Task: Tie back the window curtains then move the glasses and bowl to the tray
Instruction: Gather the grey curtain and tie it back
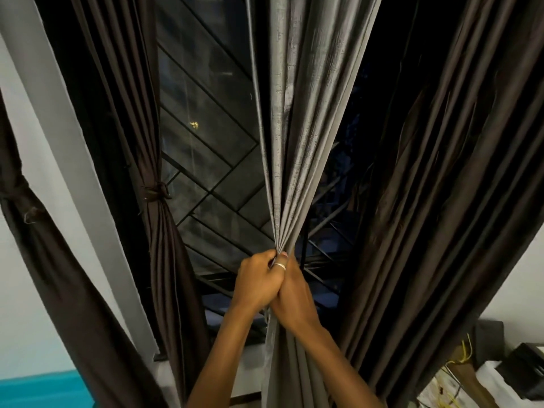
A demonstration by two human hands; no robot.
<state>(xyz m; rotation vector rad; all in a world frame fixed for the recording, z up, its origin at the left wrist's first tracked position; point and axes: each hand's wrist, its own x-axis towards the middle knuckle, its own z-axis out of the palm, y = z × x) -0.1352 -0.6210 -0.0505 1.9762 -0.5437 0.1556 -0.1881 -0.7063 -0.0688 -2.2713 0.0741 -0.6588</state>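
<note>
At the window's middle, my left hand and right hand, pressed together, both clench the gathered grey curtain. I judge it best to hold the pleats bunched tight with one hand while the other wraps a tie.

Grey curtain bunched mid-window, dark brown curtain tied back left

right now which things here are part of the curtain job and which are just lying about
Job: grey curtain, gripped by left hand and right hand; tied brown curtain; loose brown curtain.
Lying about: yellow cord; black box; teal surface.
</note>
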